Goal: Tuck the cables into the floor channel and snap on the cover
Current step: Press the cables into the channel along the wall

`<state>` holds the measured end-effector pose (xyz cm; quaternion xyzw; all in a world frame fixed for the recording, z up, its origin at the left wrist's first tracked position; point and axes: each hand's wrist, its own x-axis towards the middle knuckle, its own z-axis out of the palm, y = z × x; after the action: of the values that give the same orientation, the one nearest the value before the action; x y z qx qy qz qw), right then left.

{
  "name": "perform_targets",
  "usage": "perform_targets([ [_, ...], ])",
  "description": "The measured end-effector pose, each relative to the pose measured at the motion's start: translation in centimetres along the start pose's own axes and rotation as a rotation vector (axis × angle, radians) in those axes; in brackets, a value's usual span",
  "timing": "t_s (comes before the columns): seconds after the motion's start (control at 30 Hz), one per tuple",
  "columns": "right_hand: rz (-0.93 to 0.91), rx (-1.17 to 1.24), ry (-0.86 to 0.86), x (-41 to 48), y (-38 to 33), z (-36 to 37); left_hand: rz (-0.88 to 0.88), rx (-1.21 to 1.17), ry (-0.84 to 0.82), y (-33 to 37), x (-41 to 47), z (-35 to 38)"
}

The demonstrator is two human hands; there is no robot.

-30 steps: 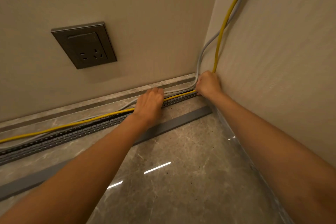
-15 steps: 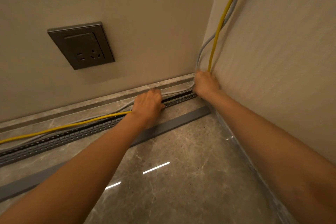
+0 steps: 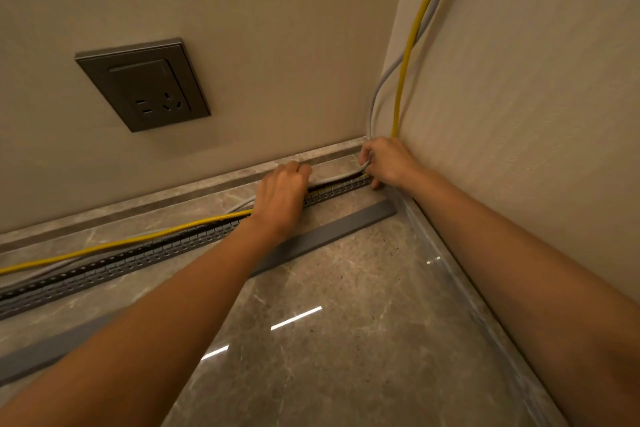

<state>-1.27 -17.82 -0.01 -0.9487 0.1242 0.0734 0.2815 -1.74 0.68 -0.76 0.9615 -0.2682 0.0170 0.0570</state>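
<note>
At the far left, a dark wall socket (image 3: 143, 85) sits in the far wall above the stone skirting (image 3: 138, 206). On the floor (image 3: 329, 340) below it, the yellow cable (image 3: 138, 238) lies loose along the far side of the slotted floor channel (image 3: 138, 257), not yet inside on this stretch. A pale grey cable lies beside it. The grey cover (image 3: 346, 228) lies flat on the floor on the near side of the channel, parallel to it and apart from it.

Nearer the middle, the left hand (image 3: 280, 198) rests knuckles-up over the channel. Its fingers bend down onto the cables, and the yellow one disappears beneath it. Whether its grip is clenched round a cable or only pressing, I cannot tell.

Between the hands, slivers of yellow show down in the channel, while the grey cable (image 3: 373, 111) arcs just above its far edge.

In the right corner, the right hand (image 3: 388, 163) has its grip grasping the grey cable between curled fingers and thumb. From there both cables climb the corner where the walls meet.
</note>
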Motion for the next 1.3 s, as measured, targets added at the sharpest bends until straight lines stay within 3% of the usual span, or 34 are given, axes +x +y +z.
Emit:
perform_targets([
  [0.2,0.006,0.045,-0.034,-0.2,-0.1,-0.4,0.17,0.067,-0.005,-0.5,-0.3,-0.3],
  [0.4,0.023,0.021,-0.071,-0.4,0.1,-0.4,0.125,0.18,-0.09,-0.1,0.0,-0.5],
  [0.57,-0.021,-0.213,0.027,-1.1,-0.5,0.2,0.094,0.205,-0.102,0.2,-0.1,-0.3],
  [0.7,-0.017,-0.249,0.052,-1.2,-0.8,0.3,0.247,0.1,0.052,-0.5,-0.6,0.3],
  [0.93,0.014,-0.276,0.073,-1.0,-1.2,0.6,0.43,0.255,0.159,-1.5,-2.0,1.2],
  [1.3,0.06,-0.199,0.052,-1.8,-1.2,0.7,0.322,0.313,0.038,0.1,-2.1,0.6],
])
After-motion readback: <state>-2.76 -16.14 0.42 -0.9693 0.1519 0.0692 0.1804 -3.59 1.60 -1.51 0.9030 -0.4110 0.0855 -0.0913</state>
